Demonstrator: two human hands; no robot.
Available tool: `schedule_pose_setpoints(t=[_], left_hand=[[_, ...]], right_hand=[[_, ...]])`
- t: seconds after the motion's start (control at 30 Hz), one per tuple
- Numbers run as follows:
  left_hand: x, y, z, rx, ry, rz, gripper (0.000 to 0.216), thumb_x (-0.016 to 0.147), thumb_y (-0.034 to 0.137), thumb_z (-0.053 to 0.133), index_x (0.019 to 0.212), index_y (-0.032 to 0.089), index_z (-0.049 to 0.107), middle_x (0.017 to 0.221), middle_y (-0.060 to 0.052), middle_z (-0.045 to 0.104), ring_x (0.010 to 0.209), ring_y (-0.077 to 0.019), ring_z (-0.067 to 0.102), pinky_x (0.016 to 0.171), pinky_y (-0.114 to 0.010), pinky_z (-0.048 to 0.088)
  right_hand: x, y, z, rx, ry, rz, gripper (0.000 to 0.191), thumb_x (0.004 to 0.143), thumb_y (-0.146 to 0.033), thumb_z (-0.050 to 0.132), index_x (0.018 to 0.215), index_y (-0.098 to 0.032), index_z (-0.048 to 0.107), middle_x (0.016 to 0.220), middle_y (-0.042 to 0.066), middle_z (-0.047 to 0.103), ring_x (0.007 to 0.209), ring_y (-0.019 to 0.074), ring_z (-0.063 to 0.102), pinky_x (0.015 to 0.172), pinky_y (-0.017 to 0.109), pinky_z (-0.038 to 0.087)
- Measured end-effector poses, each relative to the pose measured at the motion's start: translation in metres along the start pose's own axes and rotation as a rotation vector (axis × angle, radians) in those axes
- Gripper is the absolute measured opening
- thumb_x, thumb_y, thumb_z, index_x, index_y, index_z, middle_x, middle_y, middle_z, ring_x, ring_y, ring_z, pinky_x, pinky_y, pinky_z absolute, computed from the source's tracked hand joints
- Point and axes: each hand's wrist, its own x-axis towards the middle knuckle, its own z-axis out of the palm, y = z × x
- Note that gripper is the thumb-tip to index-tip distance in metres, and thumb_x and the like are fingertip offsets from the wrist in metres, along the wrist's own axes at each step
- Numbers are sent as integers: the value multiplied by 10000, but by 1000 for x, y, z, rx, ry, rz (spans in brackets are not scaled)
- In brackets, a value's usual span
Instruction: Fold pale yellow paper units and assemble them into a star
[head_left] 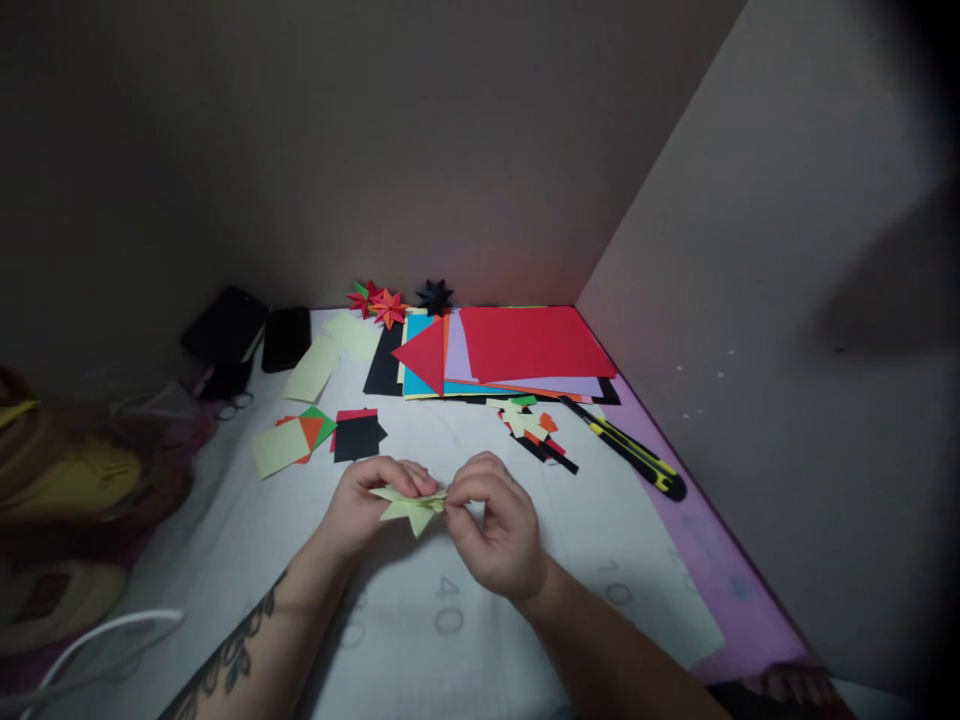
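Bare forearms (259, 625) reach in from the bottom edge, the left one bearing a dark leaf-patterned tattoo (238, 645). They cross a white sheet (401, 655) printed with large grey numerals (450, 605), laid over a lilac surface (739, 585).

Between the hands, above the middle of the sheet, is a pale green, pointed, star-like piece of folded paper (415, 508). The left hand (369, 503) grips its left side, thumb and fingers closed in on it; the right hand (496, 525) pinches its right end between thumb and curled forefinger.

Beyond the left hand lie a fanned pile of pale green, orange and green paper squares (281, 447) and, just beside it, a pile topped by a black paper square (357, 437). Past the right hand are mixed paper scraps (529, 425) and a black-and-yellow utility knife (634, 452).

Farther back, a red paper triangle (427, 358) and a large red paper sheet (536, 343) top layered coloured sheets (382, 365). Three spiky paper stars, red-and-green (364, 298), orange-red (388, 308) and black (435, 296), sit near the wall (450, 150).
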Motion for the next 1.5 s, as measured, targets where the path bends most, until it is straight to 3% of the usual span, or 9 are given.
schedule_pose_setpoints(t=[0.13, 0.27, 0.47, 0.57, 0.67, 0.8, 1.07, 1.33, 1.5], left_hand=[[-2, -1, -1, 27, -12, -104, 203, 570, 209, 863, 632, 178, 673, 709, -46, 737, 713, -197, 684, 699, -304, 529], [1, 0, 5, 36, 155, -225, 232, 599, 223, 840, 713, 164, 647, 666, 1, 690, 570, -122, 616, 549, -211, 463], [10, 3, 17, -63, 315, -271, 333, 584, 225, 835, 806, 166, 595, 663, 39, 647, 583, -106, 594, 583, -206, 461], [10, 2, 18, -12, 323, -309, 349, 607, 213, 805, 868, 173, 576, 697, 32, 657, 583, -115, 602, 584, -224, 471], [7, 0, 18, 122, 282, -321, 314, 641, 193, 763, 886, 175, 568, 702, 28, 650, 557, -112, 593, 538, -212, 453], [5, 2, 19, 217, 238, -341, 330, 635, 191, 753, 911, 173, 573, 702, 11, 665, 546, -129, 609, 505, -212, 446], [7, 4, 19, 136, 216, -389, 403, 655, 195, 713, 992, 190, 490, 626, 29, 657, 446, -114, 566, 432, -187, 401], [8, -2, 16, 82, 320, -332, 311, 659, 233, 729, 885, 175, 523, 657, 21, 658, 529, -121, 603, 517, -207, 436], [8, 0, 22, 28, 318, -410, 352, 617, 177, 727, 881, 187, 495, 633, 50, 625, 495, -90, 552, 499, -190, 405]], right_hand=[[-5, 5, 2, 17, 25, 116, 136, 788, -74, 536, 806, -207, 560, 736, 15, 574, 700, 162, 562, 651, 315, 480], [-8, 10, 6, 0, 72, 297, 91, 792, -113, 558, 794, -203, 545, 714, -10, 566, 659, 134, 539, 621, 263, 462], [-5, 22, 11, 159, 92, 630, 188, 746, -172, 611, 922, -197, 553, 854, 14, 614, 680, 116, 571, 612, 231, 484], [-3, 29, 12, 346, 50, 762, 302, 699, -196, 644, 983, -195, 541, 910, 34, 626, 727, 127, 607, 595, 226, 496], [-3, 35, 13, 432, 0, 867, 324, 679, -204, 667, 980, -183, 548, 779, -14, 598, 661, 115, 593, 553, 212, 473], [-5, 39, 14, 390, 45, 919, 240, 679, -198, 674, 883, -180, 549, 615, -89, 501, 518, 69, 489, 507, 185, 408], [-3, 38, 12, 503, 79, 991, 296, 663, -242, 700, 901, -177, 537, 525, -113, 494, 435, 58, 421, 463, 177, 337], [-3, 39, 15, 558, -22, 1000, 349, 651, -231, 700, 949, -211, 519, 630, -76, 588, 482, 87, 522, 472, 189, 383], [-5, 44, 17, 479, 129, 984, 266, 652, -206, 679, 874, -205, 531, 587, -101, 522, 478, 73, 490, 498, 192, 417]])
